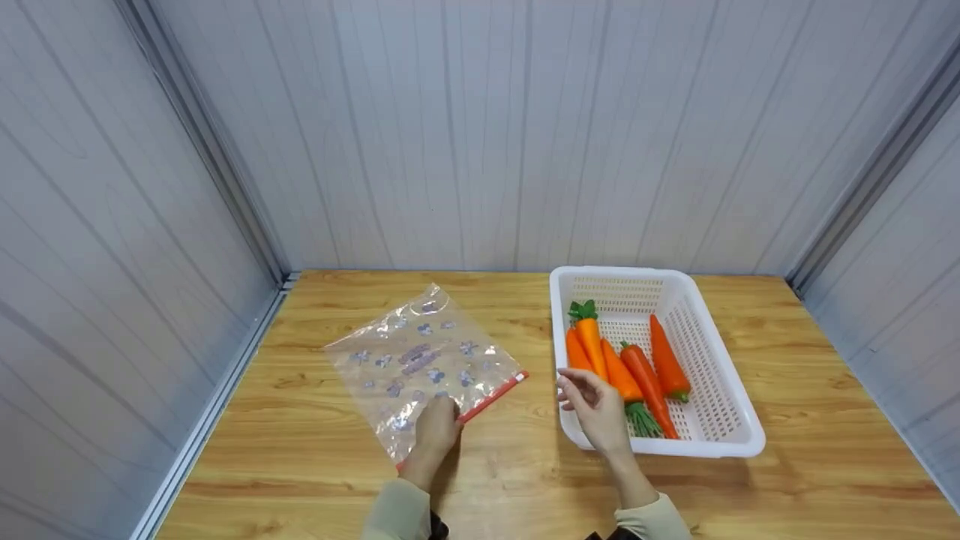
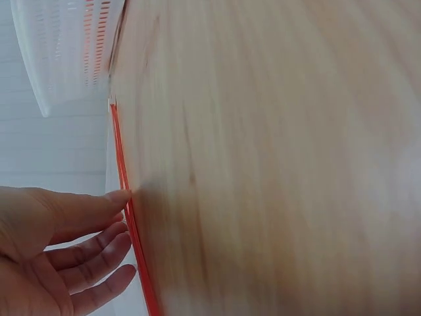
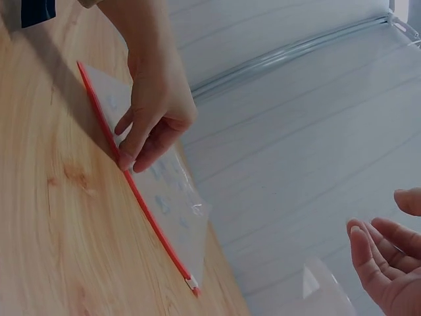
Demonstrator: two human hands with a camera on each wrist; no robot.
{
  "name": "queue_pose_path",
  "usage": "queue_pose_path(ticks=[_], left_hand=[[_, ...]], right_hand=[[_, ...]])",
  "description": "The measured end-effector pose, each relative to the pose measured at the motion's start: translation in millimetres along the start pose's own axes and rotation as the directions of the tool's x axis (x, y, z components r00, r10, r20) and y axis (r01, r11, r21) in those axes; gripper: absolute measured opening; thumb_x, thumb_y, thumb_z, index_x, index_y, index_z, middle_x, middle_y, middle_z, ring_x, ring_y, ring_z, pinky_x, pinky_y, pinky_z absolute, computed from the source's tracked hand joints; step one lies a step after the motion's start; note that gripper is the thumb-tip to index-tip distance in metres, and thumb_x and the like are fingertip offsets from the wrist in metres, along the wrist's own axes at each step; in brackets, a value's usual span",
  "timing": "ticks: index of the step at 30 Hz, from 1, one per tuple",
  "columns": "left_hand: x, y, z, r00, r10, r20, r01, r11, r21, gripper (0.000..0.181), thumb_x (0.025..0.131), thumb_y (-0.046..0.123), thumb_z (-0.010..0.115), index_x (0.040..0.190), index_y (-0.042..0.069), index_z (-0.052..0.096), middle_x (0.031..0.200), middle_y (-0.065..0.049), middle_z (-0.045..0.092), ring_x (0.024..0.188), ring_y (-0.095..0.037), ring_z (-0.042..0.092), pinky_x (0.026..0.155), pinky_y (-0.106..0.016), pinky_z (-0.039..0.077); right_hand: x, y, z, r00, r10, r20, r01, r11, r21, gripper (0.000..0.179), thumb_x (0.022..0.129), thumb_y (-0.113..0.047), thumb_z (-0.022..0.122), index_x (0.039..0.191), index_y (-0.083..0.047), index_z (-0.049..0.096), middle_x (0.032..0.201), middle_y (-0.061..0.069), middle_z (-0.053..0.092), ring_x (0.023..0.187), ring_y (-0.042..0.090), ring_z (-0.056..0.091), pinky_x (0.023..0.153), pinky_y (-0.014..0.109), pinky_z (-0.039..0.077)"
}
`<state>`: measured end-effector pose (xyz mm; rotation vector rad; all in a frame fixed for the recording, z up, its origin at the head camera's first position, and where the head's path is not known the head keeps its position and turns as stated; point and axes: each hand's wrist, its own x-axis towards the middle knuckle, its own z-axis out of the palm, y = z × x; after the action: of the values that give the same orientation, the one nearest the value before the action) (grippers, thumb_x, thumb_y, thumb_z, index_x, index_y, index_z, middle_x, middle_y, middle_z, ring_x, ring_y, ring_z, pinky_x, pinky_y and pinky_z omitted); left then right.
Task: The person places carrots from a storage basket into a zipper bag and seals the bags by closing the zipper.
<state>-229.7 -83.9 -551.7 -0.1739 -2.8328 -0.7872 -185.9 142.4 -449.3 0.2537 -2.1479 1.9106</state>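
Though my head view hides the pinch, left wrist shows the bag's [image 1: 431, 345] red strip [image 2: 132, 227] between the left hand's [image 1: 436, 431] fingertips [image 2: 120, 196]. My right hand [image 1: 598, 411] curves loosely.

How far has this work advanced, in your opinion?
Done: the zip bag lies spread on the table. In hand: the left hand pinches its red zip strip; the right hand is empty. Remaining, probably: bagging the carrots and other vegetables in the white basket.
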Motion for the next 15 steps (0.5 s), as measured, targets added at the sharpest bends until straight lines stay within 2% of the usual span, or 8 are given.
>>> queue_pose_path(ticks=[3, 7, 15], left_hand=[[-2.3, 0.7, 1.9, 0.998, 0.037, -0.045, -0.036, 0.999, 0.022, 0.011, 0.068, -0.005, 0.061, 0.061, 0.001, 0.055, 0.065, -0.008, 0.050, 0.058, -0.028, 0.054, 0.051, -0.038, 0.045], [-5.4, 1.6, 4.6, 0.995, 0.063, -0.074, -0.059, 0.997, 0.045, 0.010, 0.067, -0.007, 0.056, 0.063, 0.001, 0.053, 0.065, -0.009, 0.050, 0.057, -0.030, 0.053, 0.051, -0.040, 0.045], [-6.4, 9.4, -0.6, 0.998, 0.037, -0.050, -0.037, 0.999, -0.012, 0.008, 0.067, -0.004, 0.063, 0.065, 0.003, 0.064, 0.066, -0.007, 0.060, 0.060, -0.024, 0.058, 0.051, -0.035, 0.047]], right_hand=[[-3.7, 1, 5, 1.000, 0.006, 0.004, -0.006, 1.000, 0.001, 0.019, 0.084, 0.004, 0.055, 0.100, 0.013, 0.057, 0.083, 0.022, 0.060, 0.066, 0.025, 0.060, 0.059, 0.032, 0.052], [-9.7, 3, 12, 1.000, 0.014, 0.021, -0.014, 1.000, 0.003, 0.019, 0.084, 0.003, 0.055, 0.099, 0.013, 0.057, 0.083, 0.022, 0.061, 0.067, 0.029, 0.060, 0.060, 0.035, 0.052], [-20.2, 8, 32, 0.996, 0.027, 0.086, -0.032, 0.998, 0.052, 0.019, 0.084, 0.004, 0.054, 0.100, 0.014, 0.056, 0.084, 0.021, 0.060, 0.069, 0.032, 0.060, 0.063, 0.040, 0.051]])
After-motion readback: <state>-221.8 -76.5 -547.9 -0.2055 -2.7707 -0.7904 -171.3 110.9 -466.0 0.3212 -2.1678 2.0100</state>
